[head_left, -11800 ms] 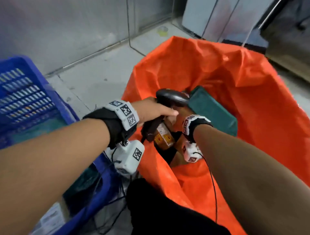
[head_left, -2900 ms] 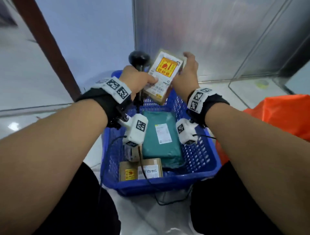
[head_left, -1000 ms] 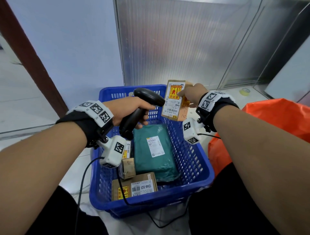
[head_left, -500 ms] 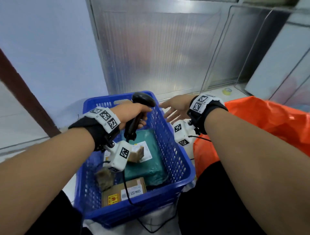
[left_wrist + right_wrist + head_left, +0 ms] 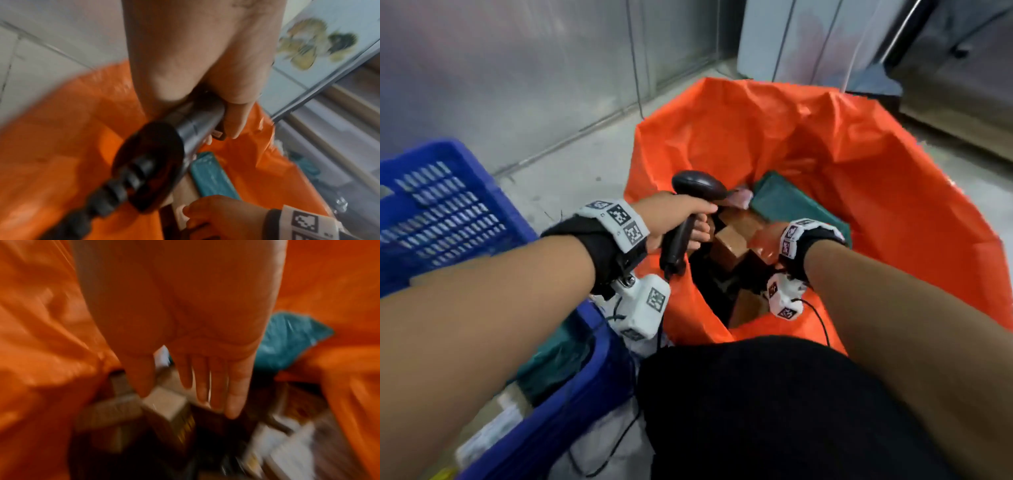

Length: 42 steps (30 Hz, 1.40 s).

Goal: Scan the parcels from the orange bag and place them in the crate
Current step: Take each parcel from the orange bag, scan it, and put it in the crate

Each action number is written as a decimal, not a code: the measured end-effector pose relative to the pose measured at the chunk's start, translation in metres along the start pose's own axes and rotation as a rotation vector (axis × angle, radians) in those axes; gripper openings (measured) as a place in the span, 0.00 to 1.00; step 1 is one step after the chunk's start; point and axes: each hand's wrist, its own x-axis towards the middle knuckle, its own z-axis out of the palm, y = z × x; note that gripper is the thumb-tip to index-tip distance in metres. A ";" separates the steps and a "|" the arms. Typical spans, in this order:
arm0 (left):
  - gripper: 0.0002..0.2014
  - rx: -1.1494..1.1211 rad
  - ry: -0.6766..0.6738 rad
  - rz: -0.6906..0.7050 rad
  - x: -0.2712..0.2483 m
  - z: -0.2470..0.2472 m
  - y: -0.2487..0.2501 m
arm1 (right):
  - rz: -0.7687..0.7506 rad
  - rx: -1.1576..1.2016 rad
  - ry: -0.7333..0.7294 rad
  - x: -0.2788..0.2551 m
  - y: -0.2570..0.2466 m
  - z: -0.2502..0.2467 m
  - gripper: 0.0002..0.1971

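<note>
The orange bag [image 5: 859,171] stands open in front of me, with brown boxes [image 5: 732,240] and a green parcel [image 5: 791,205] inside. My left hand [image 5: 688,222] grips the handle of the black scanner [image 5: 698,186] over the bag's left rim. My right hand [image 5: 765,236] reaches down into the bag. In the blurred right wrist view its fingers [image 5: 205,382] are straight and hold nothing, just above a brown box [image 5: 164,402]. I cannot tell whether they touch it. The blue crate [image 5: 448,205] stands at the left.
A green parcel [image 5: 551,353] and a labelled box lie in the crate. My black-clad knee [image 5: 756,394] presses against the bag's near edge. The scanner cable [image 5: 602,462] trails down between crate and knee. Metal wall panels [image 5: 517,68] stand behind, with grey floor [image 5: 585,164] between.
My right hand let the small box go into the crate, then swung right, empty, into the orange bag. My view turned from crate to bag. The left hand kept the scanner and moved along.
</note>
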 end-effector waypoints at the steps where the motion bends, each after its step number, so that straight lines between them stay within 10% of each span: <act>1: 0.16 0.053 -0.002 -0.040 0.022 0.007 -0.012 | 0.049 -0.006 -0.007 0.024 0.018 0.021 0.21; 5: 0.18 0.218 0.080 -0.178 0.102 0.010 -0.057 | 0.127 0.240 0.215 0.081 0.024 0.093 0.42; 11: 0.16 -0.009 0.028 -0.234 0.104 0.011 -0.051 | 0.124 0.326 0.337 0.068 -0.028 0.089 0.37; 25: 0.18 -0.178 0.306 0.321 -0.185 -0.097 0.071 | -0.280 0.057 0.554 -0.202 -0.167 -0.115 0.23; 36: 0.16 -0.364 0.660 0.268 -0.317 -0.243 -0.056 | -0.867 -0.110 0.464 -0.310 -0.378 0.013 0.26; 42: 0.16 -0.609 0.581 0.299 -0.313 -0.292 -0.138 | -1.170 -0.301 0.361 -0.282 -0.413 0.076 0.25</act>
